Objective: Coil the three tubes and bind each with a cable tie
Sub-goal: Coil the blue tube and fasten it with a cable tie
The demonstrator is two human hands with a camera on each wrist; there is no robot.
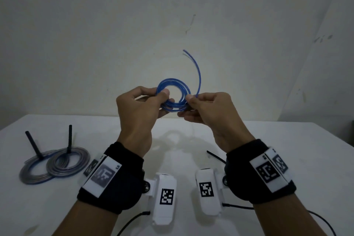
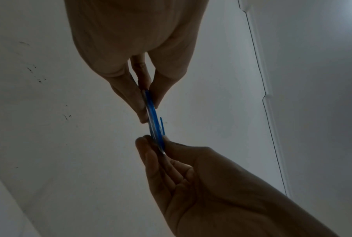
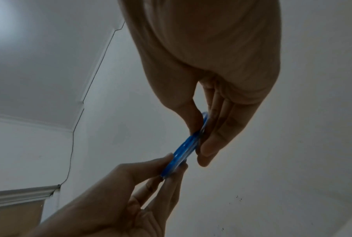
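A thin blue tube (image 1: 173, 94) is wound into a small coil held in the air above the table. My left hand (image 1: 145, 101) pinches the coil's left side between thumb and fingers. My right hand (image 1: 199, 103) pinches its right side, where a loose end of the tube (image 1: 198, 71) curves up and away. In the left wrist view the blue tube (image 2: 155, 118) shows edge-on between my left hand (image 2: 144, 96) and my right hand (image 2: 161, 147). The right wrist view shows the blue tube (image 3: 183, 152) the same way. Two grey coiled tubes (image 1: 53, 165), each bound with a black cable tie (image 1: 69, 139), lie at the left.
A white table (image 1: 191, 140) stands against a pale wall. A loose black cable tie (image 1: 215, 156) lies on it under my right wrist. Thin black wires trail from the wrist cameras near the table's front edge.
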